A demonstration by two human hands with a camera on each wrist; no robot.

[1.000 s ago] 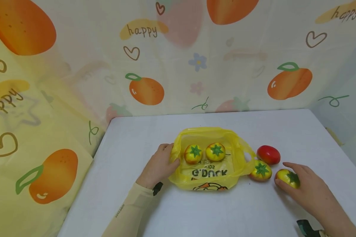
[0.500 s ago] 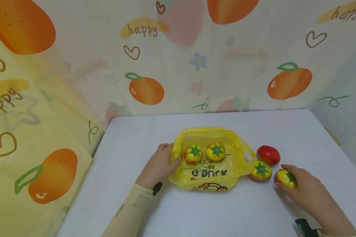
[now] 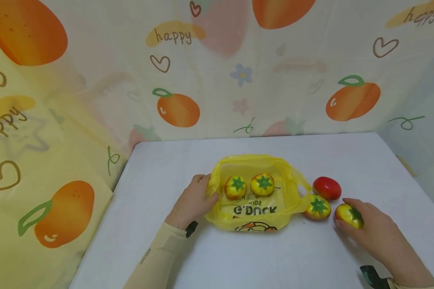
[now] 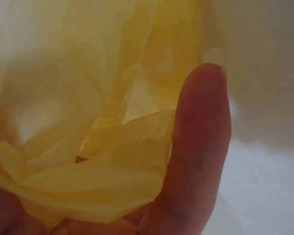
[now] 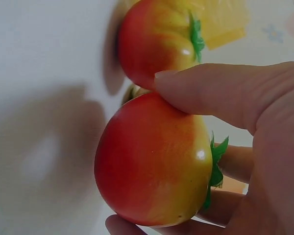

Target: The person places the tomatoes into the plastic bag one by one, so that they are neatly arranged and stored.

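A yellow plastic bag (image 3: pixel 260 220) lies with its mouth spread wide in the head view. Inside it are two red-and-yellow tomatoes with green leaf tops, a left tomato (image 3: pixel 235 192) and a right tomato (image 3: pixel 262 190). My left hand (image 3: pixel 193 202) holds the bag's left rim, thumb and fingers on the thin plastic (image 4: pixel 98 191). On the right, my right hand (image 3: pixel 377 230) grips another red-and-yellow tomato (image 5: pixel 152 161) between thumb and fingers. In the right wrist view its underside is close to the white table; whether it touches is unclear.
A further red-and-yellow tomato (image 3: pixel 318 212) sits against the bag's right handle (image 3: pixel 301 200). Just behind it lies a red tomato (image 3: pixel 327 188), its leaf top out of sight. The white table (image 3: pixel 260 261) meets a fruit-print cloth (image 3: pixel 217 88) at the back.
My right hand has shifted slightly left and its fingers have settled round the tomato, which has turned a little. The left hand and the bag stay where they were.
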